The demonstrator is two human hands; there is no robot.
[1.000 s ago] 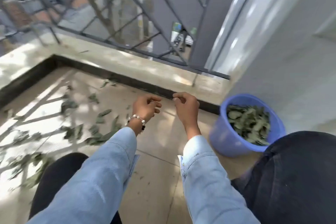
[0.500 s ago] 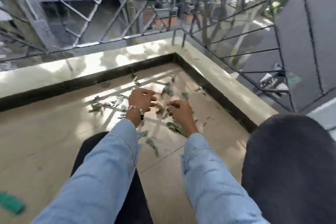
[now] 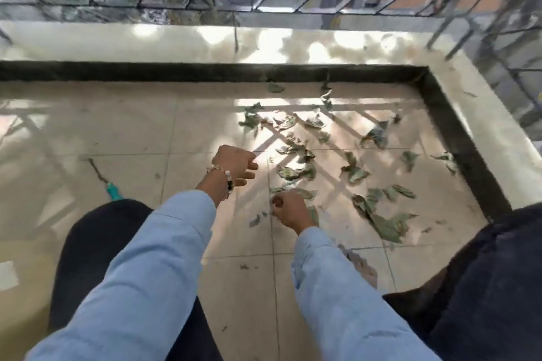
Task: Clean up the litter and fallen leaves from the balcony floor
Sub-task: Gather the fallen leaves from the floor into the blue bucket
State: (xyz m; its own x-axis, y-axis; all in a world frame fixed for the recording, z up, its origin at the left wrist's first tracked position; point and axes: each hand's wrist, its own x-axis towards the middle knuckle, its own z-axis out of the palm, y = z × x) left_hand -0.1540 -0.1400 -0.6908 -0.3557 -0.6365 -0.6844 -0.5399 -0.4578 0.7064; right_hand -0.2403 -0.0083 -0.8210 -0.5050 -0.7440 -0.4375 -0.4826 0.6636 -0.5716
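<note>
Both hands hang low over the tiled balcony floor, sleeves forward, the person apparently crouched over it.

Key relation: the fallen leaves lie ahead and to the right of both hands, spread from mid-floor toward the right corner under the dark skirting. The right hand is nearer. It sits at the scatter's near edge, with one leaf just beyond its knuckles and another part-hidden behind the wrist. The left hand is at the scatter's left fringe, and the nearest leaf is a short reach to its right.

Fingers:
- Left: curled into a loose fist, nothing visible inside. Beaded bracelet on the wrist.
- Right: curled too, thumb against forefinger. It could be pinching a scrap, but motion blur hides it, so I can't tell.

Leaves: dull grey-green, crumpled and curled, so they look dry and light. Most lie flat and singly, well apart. The biggest lies near the right knee. There's no shared long axis, just a loose band running diagonally from the near right to the far skirting.

My read: the next move is a rightward sweep or a pick by the right hand, starting with the closest leaves. Dry ones will likely crumble if squeezed.

Other litter: a teal-tipped stick-like item lies left of the left knee, well apart from the leaves. No bin is in view.
</note>
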